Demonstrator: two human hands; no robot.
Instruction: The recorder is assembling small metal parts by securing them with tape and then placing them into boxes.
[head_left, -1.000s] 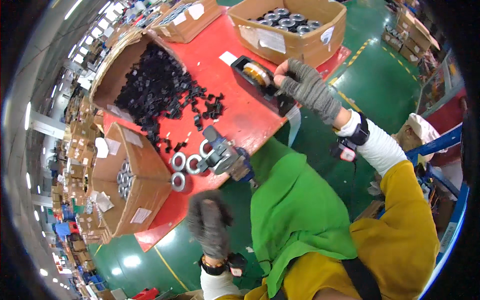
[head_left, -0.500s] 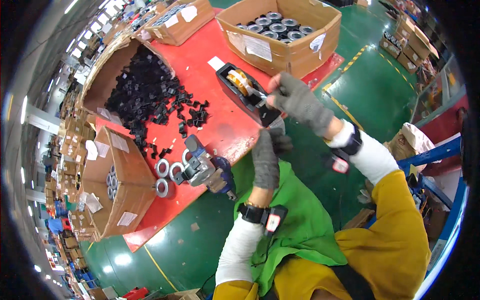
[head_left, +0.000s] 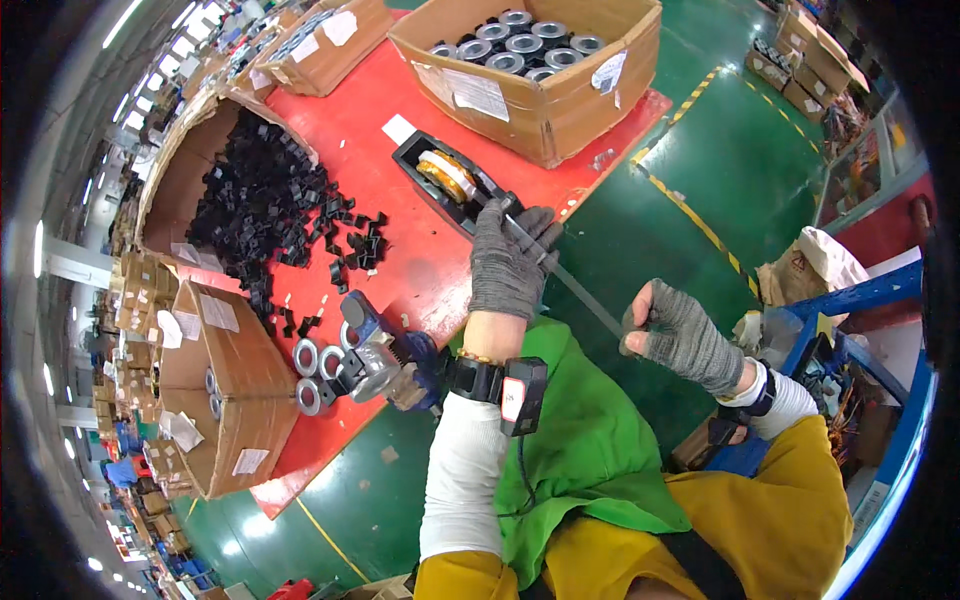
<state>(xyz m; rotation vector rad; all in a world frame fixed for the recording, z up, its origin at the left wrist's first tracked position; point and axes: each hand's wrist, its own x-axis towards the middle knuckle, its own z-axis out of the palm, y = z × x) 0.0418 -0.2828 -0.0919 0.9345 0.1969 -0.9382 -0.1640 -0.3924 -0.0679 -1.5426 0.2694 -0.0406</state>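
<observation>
A black tape dispenser [head_left: 440, 183] with a yellow-and-white roll in it lies on the red table. My left hand [head_left: 507, 262], in a grey fingerless glove, grips its near end, though the fingertips are partly hidden. From there a strip of clear tape [head_left: 588, 296] runs taut, down and to the right, across that hand. Its other end is pinched in the fingers of my right hand [head_left: 685, 335], also gloved, out over the floor beyond the table edge. Left of my left wrist stands a blue-and-grey clamp-like tool [head_left: 385, 360], beside several metal rings [head_left: 308, 396].
A carton [head_left: 560, 115] of ring-shaped parts stands at the table's far side. Small black clips [head_left: 265, 210] spill from a tipped carton at left, with another carton [head_left: 230, 400] nearer me. A blue metal frame [head_left: 860, 300] is at my right.
My right hand has moved from the dispenser down and right, drawing out the tape. My left hand has come up onto the dispenser's near end. The whole view has shifted slightly.
</observation>
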